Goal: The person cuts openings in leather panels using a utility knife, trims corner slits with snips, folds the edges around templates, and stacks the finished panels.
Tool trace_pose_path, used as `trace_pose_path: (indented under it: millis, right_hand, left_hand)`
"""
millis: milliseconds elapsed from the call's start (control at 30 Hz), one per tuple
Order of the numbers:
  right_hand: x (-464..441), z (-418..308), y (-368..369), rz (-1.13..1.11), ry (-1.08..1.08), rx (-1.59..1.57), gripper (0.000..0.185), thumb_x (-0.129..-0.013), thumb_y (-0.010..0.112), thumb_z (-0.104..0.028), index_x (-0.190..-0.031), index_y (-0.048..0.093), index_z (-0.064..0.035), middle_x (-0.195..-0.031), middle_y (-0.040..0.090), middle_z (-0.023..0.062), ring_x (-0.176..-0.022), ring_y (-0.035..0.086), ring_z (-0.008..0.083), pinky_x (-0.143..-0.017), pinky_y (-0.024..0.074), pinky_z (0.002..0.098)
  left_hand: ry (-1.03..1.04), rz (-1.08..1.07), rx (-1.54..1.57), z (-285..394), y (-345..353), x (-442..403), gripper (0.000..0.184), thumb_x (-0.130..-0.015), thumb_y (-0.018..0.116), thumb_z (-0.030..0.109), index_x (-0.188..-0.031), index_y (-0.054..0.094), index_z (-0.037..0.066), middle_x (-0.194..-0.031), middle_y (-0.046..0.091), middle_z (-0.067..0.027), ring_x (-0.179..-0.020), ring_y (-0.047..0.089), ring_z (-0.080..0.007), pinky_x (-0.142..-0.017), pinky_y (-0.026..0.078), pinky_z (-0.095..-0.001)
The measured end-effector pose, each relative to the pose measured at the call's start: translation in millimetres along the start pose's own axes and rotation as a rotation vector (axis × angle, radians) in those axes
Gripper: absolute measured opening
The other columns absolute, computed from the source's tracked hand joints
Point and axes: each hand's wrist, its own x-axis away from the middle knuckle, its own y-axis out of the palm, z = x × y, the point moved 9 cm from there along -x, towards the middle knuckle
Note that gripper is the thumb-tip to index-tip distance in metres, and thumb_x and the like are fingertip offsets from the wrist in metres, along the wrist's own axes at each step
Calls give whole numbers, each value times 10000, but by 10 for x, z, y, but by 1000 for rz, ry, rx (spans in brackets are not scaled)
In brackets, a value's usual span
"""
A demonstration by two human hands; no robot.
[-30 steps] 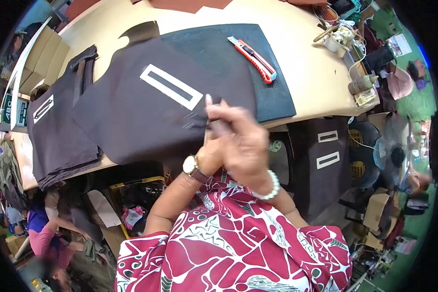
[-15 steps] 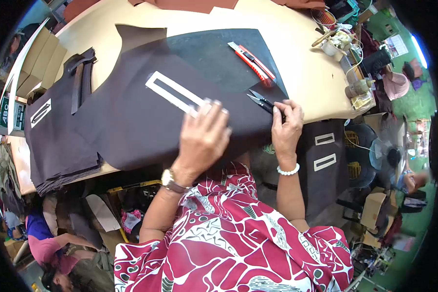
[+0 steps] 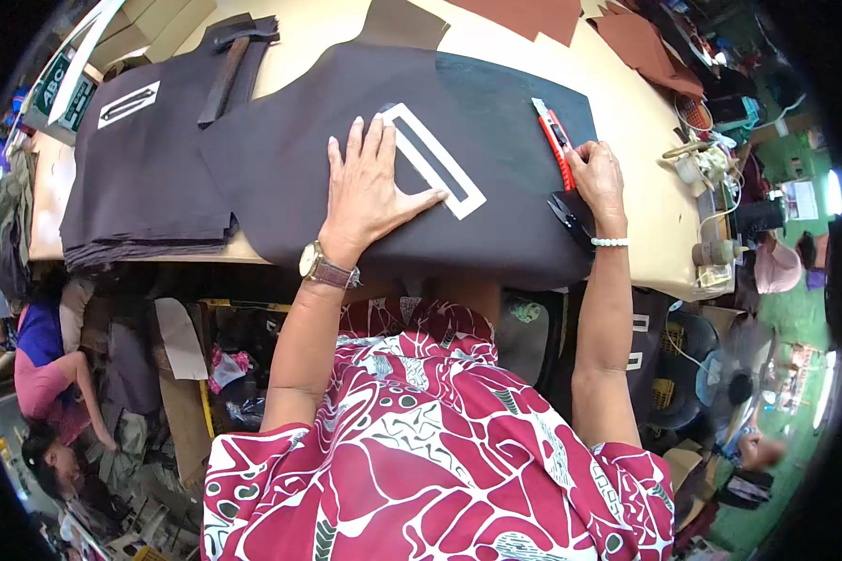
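My left hand lies spread on a dark brown fabric panel, its thumb touching the edge of a white rectangular frame strip with a long slot. At the right, my right hand has its fingers closed around the lower end of a red utility knife. The knife's blade end points away from me. Just below, black thread snips rest on the fabric near my right wrist. A dark green cutting mat shows partly under the panel.
Stacked dark fabric pieces lie at the left with a hammer on top. A green ABC box stands at the table's left edge. Rust-coloured pieces lie at the back. A co-worker bends at lower left.
My right hand has let go of the snips and moved up to the knife. My left hand now lies spread left of the white strip. The view has shifted.
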Motion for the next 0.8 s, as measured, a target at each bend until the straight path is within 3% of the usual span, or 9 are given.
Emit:
trace_pose_path:
  millis: [33,133,233,267,367,433,600,700,800]
  right_hand:
    - [-11,-18,14,-19,2,-10,313,-804,627,-327,-776,654,-16,-880,629,169,-894,584,327,-824,429,447]
    - [-7,-180,-183,213,-148,-73,273,-848,601,-276,-797,597,-8,-797,627,150,-739,613,286,-706,466,431]
    - [115,-362,-484,195,3,-529,213,-903,555,-219,-858,541,-12,-726,606,119,-558,585,192,-521,460,349]
    - [165,-496,-549,194,-72,-708,175,-943,508,-196,-900,520,-26,-679,569,66,-452,508,94,-407,402,243]
    - [305,-711,-258,-41,68,-1304,179,-950,500,-206,-933,519,-29,-665,550,22,-466,498,62,-411,400,199]
    - [460,-862,1,-226,117,-1438,187,-934,531,-193,-1004,538,-19,-702,548,-1,-487,493,48,-416,399,184]
    - [708,-1182,271,-476,72,-1214,315,-858,644,-176,-1094,570,20,-843,617,24,-747,553,58,-672,444,192]
    - [743,-1337,201,-419,-46,-1167,301,-854,627,-121,-1118,574,14,-869,647,53,-740,595,100,-680,472,231]
    - [741,-1498,-17,-60,-373,-835,360,-837,611,-90,-1190,559,-41,-868,653,114,-726,636,205,-674,491,306]
  left_hand:
    - [0,11,7,-3,1,8,1048,-661,594,703,-1345,356,-55,-1432,308,-187,-1354,224,-321,-1088,147,-533]
    - [4,30,16,-13,-9,3,1065,-649,596,715,-1343,358,-57,-1424,317,-197,-1350,232,-329,-1088,145,-535]
    - [0,21,34,-17,-13,9,1068,-645,597,719,-1339,362,-58,-1418,325,-197,-1347,236,-334,-1087,147,-537]
    - [-4,17,45,-16,-19,6,1069,-642,596,724,-1334,368,-60,-1412,333,-199,-1344,241,-336,-1085,150,-540]
    - [1,26,42,-7,-17,1,1072,-640,593,731,-1328,375,-62,-1406,338,-202,-1340,246,-337,-1082,155,-544]
    - [3,35,44,-4,-14,6,1076,-633,599,731,-1325,379,-64,-1407,337,-201,-1340,247,-338,-1080,157,-546]
    - [-8,30,53,5,-33,6,1088,-619,611,730,-1321,382,-69,-1408,336,-200,-1340,247,-338,-1079,160,-547]
    - [-12,27,58,-2,-39,4,1090,-617,613,729,-1321,382,-70,-1409,336,-199,-1340,247,-338,-1078,161,-549]
    - [-9,33,63,-10,-34,11,1082,-623,612,724,-1320,382,-71,-1409,337,-199,-1340,248,-340,-1074,164,-553]
